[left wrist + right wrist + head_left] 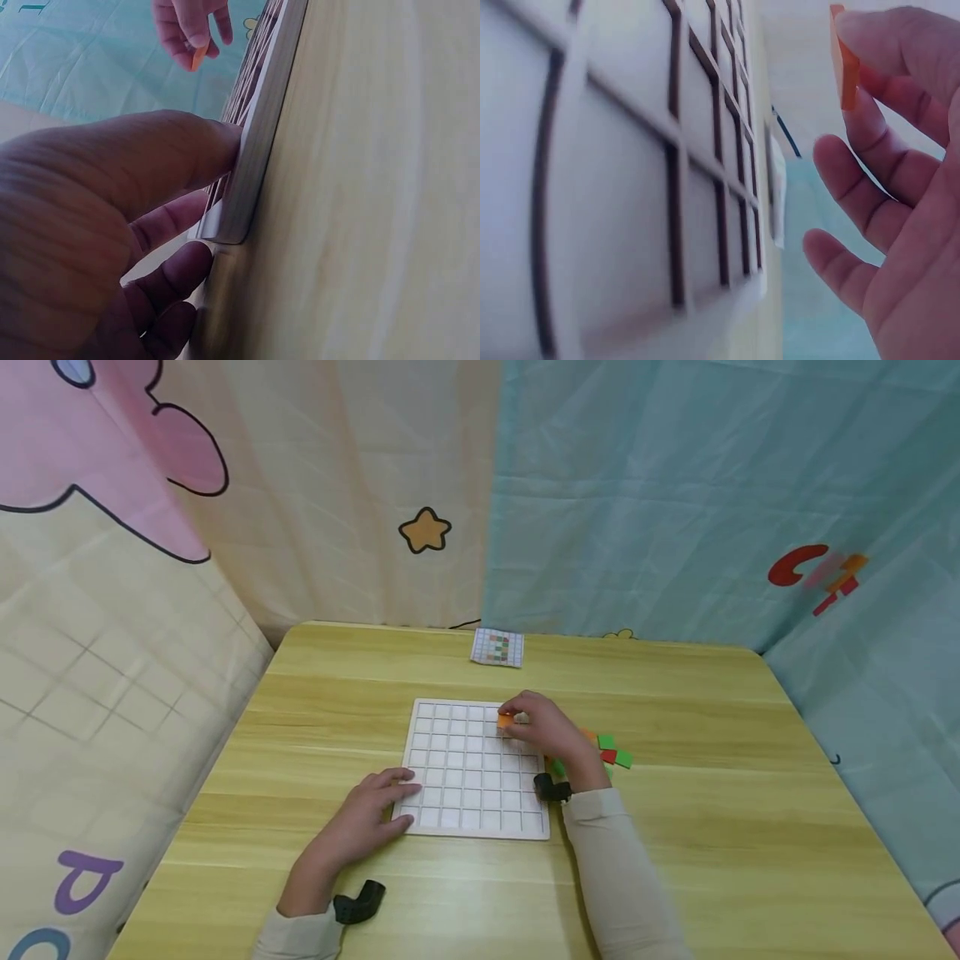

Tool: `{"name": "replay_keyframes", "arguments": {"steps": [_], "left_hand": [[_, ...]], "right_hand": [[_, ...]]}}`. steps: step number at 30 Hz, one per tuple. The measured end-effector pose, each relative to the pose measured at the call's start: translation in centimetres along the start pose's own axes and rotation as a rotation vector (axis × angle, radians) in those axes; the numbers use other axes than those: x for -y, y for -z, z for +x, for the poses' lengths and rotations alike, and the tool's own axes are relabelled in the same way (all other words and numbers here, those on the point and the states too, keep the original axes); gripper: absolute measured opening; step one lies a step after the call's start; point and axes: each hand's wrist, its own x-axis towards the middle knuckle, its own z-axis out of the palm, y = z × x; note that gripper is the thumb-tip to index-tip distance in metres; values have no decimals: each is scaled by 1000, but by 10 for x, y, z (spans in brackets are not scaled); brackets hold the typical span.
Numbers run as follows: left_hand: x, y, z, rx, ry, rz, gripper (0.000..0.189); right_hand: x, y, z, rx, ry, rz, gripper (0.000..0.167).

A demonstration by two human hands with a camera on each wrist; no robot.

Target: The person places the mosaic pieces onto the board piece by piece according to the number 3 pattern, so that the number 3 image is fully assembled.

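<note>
A white grid board [457,777] lies on the wooden table. Over its far right part, my right hand [551,724] pinches an orange square tile [505,721] between thumb and fingers. In the right wrist view the tile [845,64] stands nearly edge-on, held above the board's surface, while the other fingers are loosely bent. My left hand [367,814] rests at the board's left edge with fingers spread, the thumb and fingertips lying on the rim. In the left wrist view the thumb [187,146] touches the board's edge.
Several loose green, red and orange tiles, among them a green tile [623,759], lie right of the board, partly behind the right forearm. A small card with a coloured grid pattern [497,648] lies at the table's far edge. Printed curtains [637,510] hang behind the table.
</note>
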Motion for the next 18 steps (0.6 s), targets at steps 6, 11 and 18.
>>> {"name": "replay_keyframes", "arguments": {"steps": [6, 11, 18], "left_hand": [[0, -1, -1, 1, -3, 2, 42], [0, -1, -1, -1, 3, 13, 41], [1, -1, -1, 1, 3, 11, 41]], "right_hand": [[9, -18, 20, 18, 1, -36, 20], [16, -33, 34, 35, 10, -29, 21], [21, -45, 47, 40, 31, -35, 22]]}}
